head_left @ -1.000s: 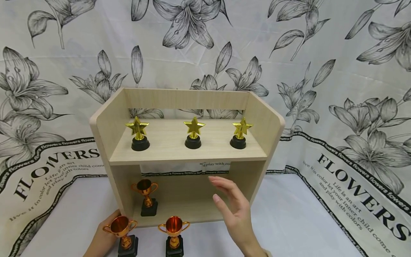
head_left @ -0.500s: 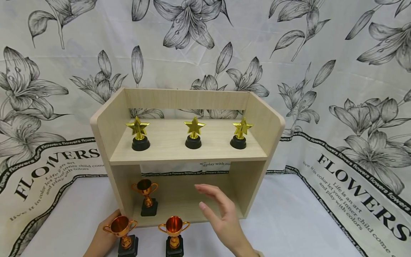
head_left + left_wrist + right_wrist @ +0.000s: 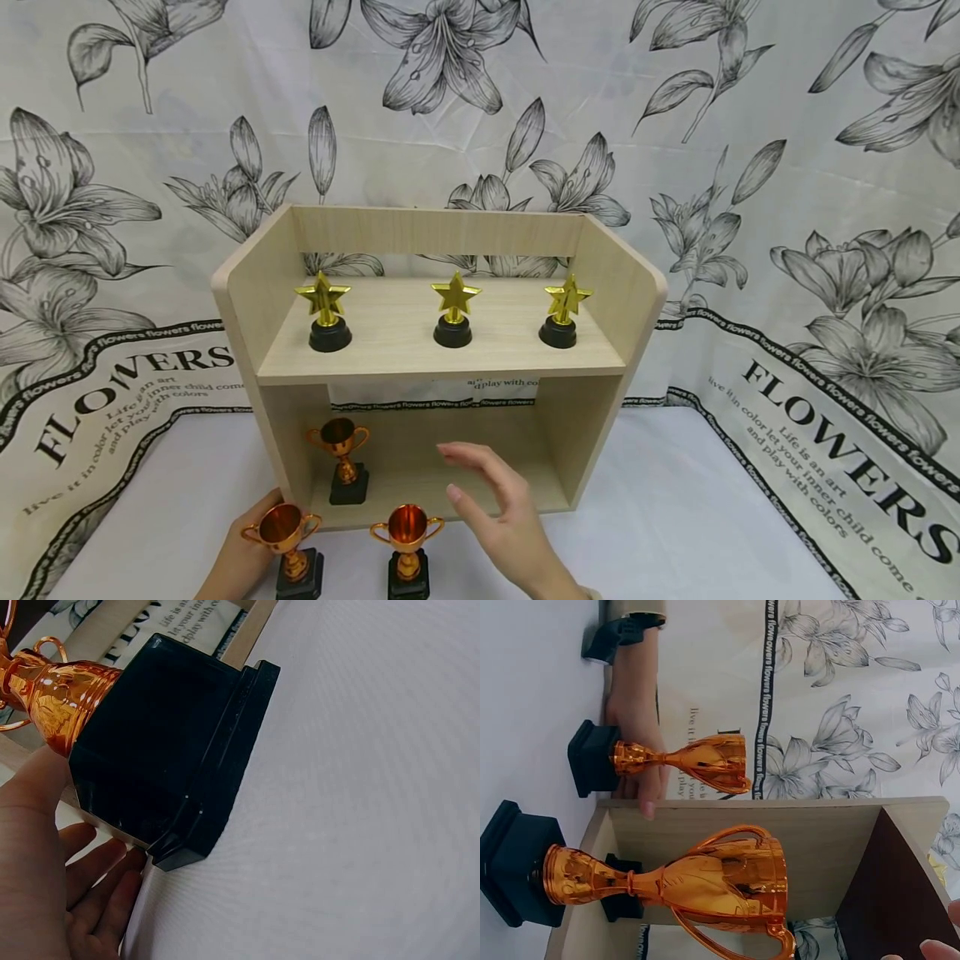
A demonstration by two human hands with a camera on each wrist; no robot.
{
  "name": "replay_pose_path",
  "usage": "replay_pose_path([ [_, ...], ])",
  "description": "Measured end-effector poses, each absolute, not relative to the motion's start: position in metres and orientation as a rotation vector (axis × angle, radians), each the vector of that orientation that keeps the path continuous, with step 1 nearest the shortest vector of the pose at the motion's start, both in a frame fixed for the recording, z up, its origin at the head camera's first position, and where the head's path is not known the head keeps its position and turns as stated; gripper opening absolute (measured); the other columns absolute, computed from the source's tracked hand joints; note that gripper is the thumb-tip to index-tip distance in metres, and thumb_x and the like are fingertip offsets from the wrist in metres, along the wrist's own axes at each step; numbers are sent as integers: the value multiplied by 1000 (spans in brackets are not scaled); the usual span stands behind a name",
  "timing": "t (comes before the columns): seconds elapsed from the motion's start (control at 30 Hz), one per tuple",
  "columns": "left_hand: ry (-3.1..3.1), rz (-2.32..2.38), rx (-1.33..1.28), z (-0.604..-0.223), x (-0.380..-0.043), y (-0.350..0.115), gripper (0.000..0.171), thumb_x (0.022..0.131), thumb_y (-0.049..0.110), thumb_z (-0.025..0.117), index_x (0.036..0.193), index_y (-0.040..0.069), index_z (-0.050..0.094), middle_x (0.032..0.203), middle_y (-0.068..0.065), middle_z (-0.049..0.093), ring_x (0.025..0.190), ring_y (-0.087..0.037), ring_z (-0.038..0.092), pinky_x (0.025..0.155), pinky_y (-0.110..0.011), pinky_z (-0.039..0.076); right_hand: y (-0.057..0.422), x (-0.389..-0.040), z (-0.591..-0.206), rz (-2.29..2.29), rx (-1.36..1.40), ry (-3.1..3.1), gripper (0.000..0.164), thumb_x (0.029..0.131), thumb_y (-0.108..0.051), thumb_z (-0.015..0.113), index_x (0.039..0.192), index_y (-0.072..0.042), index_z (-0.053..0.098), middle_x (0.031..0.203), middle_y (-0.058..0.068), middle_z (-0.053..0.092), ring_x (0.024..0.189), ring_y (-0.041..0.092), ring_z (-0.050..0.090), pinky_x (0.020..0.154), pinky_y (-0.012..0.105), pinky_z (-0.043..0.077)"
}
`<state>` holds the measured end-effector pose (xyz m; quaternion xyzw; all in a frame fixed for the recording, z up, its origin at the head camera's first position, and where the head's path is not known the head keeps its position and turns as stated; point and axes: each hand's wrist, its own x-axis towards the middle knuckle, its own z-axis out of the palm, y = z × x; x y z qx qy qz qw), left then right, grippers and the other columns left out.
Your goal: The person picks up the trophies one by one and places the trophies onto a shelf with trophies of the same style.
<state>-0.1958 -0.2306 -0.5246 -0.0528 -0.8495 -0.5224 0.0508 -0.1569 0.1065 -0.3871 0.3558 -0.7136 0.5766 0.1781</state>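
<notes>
My right hand [image 3: 510, 525] hangs in front of the shelf's lower level, thumb and fingers apart, with nothing between them. To its left a bronze-coloured trophy cup [image 3: 407, 533] on a black base stands upright on the table; its two handles show large in the right wrist view. Another such trophy cup [image 3: 298, 571] stands farther left. Behind that one is my left hand [image 3: 243, 542], at the shelf's front left corner. Its loosely bent fingers [image 3: 97, 877] show beside the black base in the left wrist view; the cup partly hides the hand, and contact is unclear.
A third trophy cup [image 3: 348, 483] stands inside the wooden shelf [image 3: 442, 375], lower level, left side. Three gold star trophies line the upper level: left [image 3: 328, 333], middle [image 3: 452, 332] and right [image 3: 558, 332]. Floral cloth [image 3: 480, 83] hangs behind. White cloth [image 3: 660, 517] covers the table.
My right hand has moved left and down, closer to the middle trophy cup, with its fingers still apart. My left hand and all the trophies have stayed in place.
</notes>
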Motion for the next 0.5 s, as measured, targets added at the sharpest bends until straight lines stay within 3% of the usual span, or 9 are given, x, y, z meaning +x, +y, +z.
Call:
replay_pose_path([
  [0.07, -2577, -1596, -162, -524, -196, -230, 58, 89, 14, 63, 141, 5, 41, 137, -16, 48, 111, 8, 43, 86, -25, 42, 105, -157, -389, 1625, 1008, -2032, 41, 90, 1, 58, 130, -6, 51, 129, 6, 55, 118, 25, 51, 100, 30, 39],
  [0.27, -2575, -1628, -162, -524, -196, -230, 57, 90, 19, 62, 142, 6, 40, 138, -14, 47, 112, 10, 40, 92, -44, 43, 100, -151, -386, 1551, 1022, -2080, 46, 88, 1, 60, 131, -10, 51, 130, 5, 54, 120, 23, 50, 100, 32, 39],
  [0.37, -2569, -1647, -165, -525, -196, -231, 58, 90, 18, 61, 143, 7, 39, 138, -15, 47, 114, 5, 42, 94, -52, 42, 96, -144, -378, 1534, 1026, -2114, 47, 87, 1, 61, 131, -13, 51, 130, 4, 54, 120, 24, 50, 99, 35, 40],
  [0.5, -2569, -1653, -169, -526, -197, -231, 58, 91, 17, 60, 144, 8, 37, 139, -16, 46, 120, -13, 45, 94, -57, 39, 93, -139, -375, 1567, 1022, -2153, 45, 88, -2, 61, 130, -14, 52, 130, 2, 54, 119, 25, 50, 98, 38, 40],
])
